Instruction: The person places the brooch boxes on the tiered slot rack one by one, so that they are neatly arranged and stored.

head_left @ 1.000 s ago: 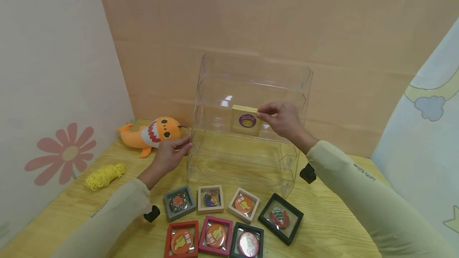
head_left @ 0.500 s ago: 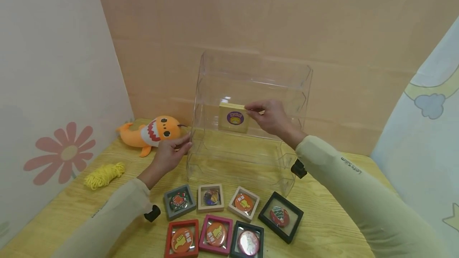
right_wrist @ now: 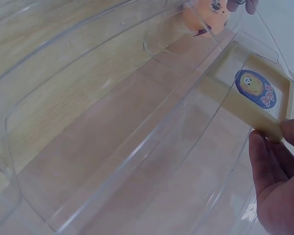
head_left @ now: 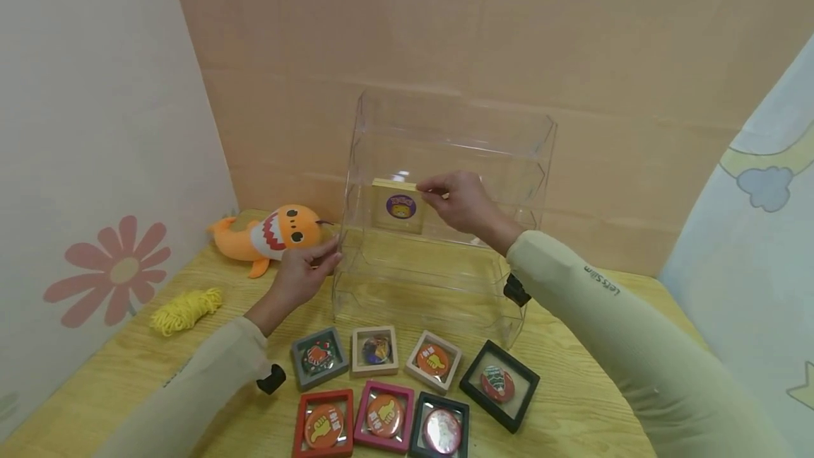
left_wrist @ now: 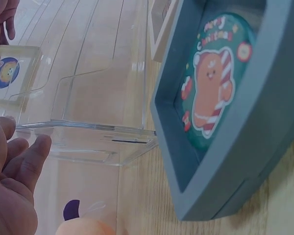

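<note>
My right hand point(head_left: 461, 203) pinches the upper right corner of a pale yellow display frame point(head_left: 380, 216) with a round purple badge inside. In the right wrist view the display frame point(right_wrist: 225, 100) is tilted, thumb and fingers at one corner. It stands at a middle tier of a clear acrylic display rack point(head_left: 439, 281), toward the rack's left side. My left hand point(head_left: 302, 276) grips the rack's left side edge between thumb and fingers. In the left wrist view, that hand point(left_wrist: 17, 171) is at the clear edge, and a grey display frame point(left_wrist: 255, 132) looms close to the camera.
Several badge frames lie on the wooden table before the rack, among them a red frame point(head_left: 295, 424), a magenta frame point(head_left: 409, 424) and a larger black frame point(head_left: 528, 401). Left of the rack are an orange plush shark point(head_left: 238, 242) and a yellow rope bundle point(head_left: 186, 311).
My right hand has carried the pale yellow frame leftward along the rack's tier. My left hand has stayed on the rack's side, and the frames on the table have not moved.
</note>
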A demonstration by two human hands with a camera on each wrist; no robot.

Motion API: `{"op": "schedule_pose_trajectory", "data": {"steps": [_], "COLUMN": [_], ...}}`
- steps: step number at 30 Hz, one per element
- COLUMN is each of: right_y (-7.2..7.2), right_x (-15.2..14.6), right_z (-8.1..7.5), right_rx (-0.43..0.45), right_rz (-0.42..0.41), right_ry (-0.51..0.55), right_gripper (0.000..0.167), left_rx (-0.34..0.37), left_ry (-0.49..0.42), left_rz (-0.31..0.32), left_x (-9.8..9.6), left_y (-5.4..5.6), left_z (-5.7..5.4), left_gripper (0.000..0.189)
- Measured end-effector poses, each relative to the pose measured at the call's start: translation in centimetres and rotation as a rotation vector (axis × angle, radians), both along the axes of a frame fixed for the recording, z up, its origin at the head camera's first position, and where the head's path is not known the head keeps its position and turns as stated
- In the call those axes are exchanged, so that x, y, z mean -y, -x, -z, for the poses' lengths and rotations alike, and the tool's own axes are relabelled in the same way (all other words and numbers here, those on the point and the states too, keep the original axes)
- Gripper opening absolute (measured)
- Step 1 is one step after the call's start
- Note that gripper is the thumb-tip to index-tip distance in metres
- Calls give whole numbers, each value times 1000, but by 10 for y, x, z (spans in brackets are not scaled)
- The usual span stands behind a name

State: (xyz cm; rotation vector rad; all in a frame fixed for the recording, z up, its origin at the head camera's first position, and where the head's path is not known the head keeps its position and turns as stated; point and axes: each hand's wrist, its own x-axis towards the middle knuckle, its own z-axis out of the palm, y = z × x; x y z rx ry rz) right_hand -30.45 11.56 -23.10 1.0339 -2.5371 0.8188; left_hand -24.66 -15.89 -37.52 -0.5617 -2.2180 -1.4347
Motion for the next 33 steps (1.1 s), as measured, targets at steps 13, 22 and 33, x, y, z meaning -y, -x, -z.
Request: {"op": "schedule_pose_trajectory", "data": {"steps": [13,22,33], "right_y": [1,1,0], "right_x": [18,17,19], "right_z": [-1,0,-2], "right_rx": [42,62,77], "right_rz": [-14,10,1], "right_ry": [-15,-26,-45], "right_gripper": [20,21,23], "left_rx": [-22,7,26], "left_ry": [-14,-10,-9], "left_rz": [11,28,16], "left_x": [-3,-9,-7], "left_y": [3,2,0], "left_z": [6,6,7], "left_gripper": [32,33,34]}}
